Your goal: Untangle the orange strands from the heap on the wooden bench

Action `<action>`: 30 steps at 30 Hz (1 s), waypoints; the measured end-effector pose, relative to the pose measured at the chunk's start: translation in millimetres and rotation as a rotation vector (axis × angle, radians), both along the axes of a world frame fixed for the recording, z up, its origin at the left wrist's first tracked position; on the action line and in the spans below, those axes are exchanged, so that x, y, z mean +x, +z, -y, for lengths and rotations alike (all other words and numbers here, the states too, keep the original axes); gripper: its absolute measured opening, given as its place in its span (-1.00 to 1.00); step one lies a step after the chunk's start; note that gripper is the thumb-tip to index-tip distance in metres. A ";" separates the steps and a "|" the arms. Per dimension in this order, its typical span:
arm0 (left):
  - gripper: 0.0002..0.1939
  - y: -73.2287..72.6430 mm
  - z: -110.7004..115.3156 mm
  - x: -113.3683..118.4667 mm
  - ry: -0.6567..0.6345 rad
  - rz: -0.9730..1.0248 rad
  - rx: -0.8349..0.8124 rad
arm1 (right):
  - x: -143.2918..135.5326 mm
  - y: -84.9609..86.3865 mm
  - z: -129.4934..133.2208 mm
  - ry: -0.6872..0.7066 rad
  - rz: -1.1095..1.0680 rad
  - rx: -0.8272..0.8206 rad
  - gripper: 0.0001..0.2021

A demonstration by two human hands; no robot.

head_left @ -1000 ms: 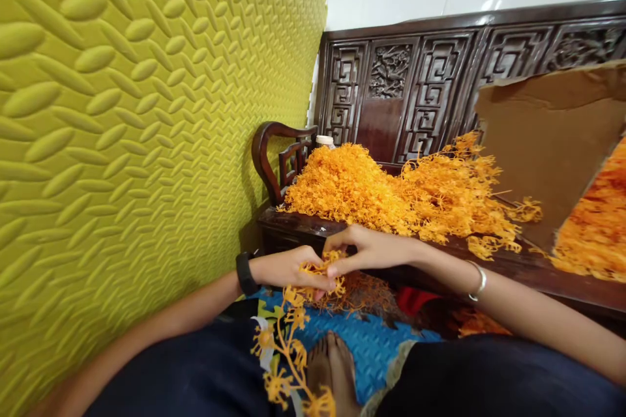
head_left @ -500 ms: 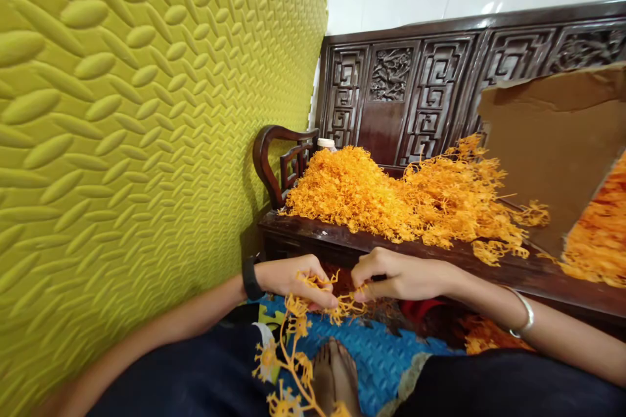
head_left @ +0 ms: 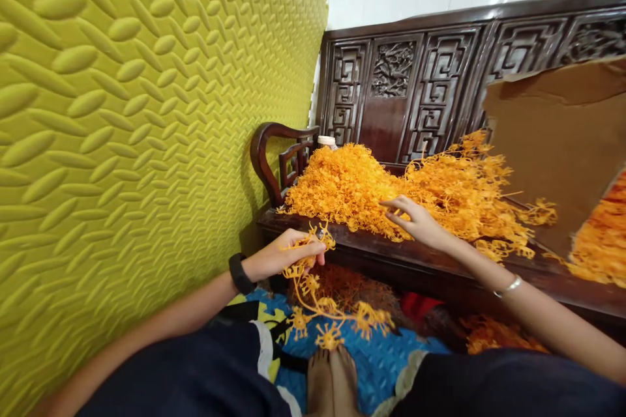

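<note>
An orange branched plastic strand hangs from my left hand, whose fingers are wrapped round its upper end, and it curves down to the right above my feet. My right hand reaches over the front of a large orange heap on the dark wooden bench. Its fingers are apart and nothing shows between them. More branched orange pieces lie to the right of the heap, joined to it.
The carved bench has a curved armrest at left. Brown cardboard leans at right beside more orange pieces. A yellow-green textured mat stands at left. Below are a blue mat and my bare feet.
My right hand has let go of the strand and moved up and right to the heap, its fingers opening. My left hand has risen slightly with the strand, which now swings further right.
</note>
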State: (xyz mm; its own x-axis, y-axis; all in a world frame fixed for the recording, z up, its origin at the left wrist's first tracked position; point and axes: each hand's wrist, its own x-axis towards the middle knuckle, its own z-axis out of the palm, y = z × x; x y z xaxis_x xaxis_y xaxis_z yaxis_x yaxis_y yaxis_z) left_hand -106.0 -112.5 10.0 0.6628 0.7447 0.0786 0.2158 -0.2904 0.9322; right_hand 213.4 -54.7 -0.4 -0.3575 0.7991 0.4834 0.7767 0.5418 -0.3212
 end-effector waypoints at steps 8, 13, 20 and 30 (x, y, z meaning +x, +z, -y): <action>-0.71 5.8 9.1 6.9 -0.010 -0.001 -0.004 | 21.8 4.4 -42.6 -0.099 0.161 0.346 -0.59; -0.69 6.8 10.7 15.7 -0.076 -0.023 -0.004 | 22.8 20.0 -53.9 -0.097 0.337 0.265 -0.50; -0.69 3.7 11.2 21.3 -0.132 -0.062 0.009 | -43.5 38.4 -9.5 0.269 -0.136 -0.304 -0.50; -0.68 -1.3 6.0 16.3 -0.179 -0.123 0.182 | -110.2 25.5 77.8 0.446 0.272 -0.309 -0.43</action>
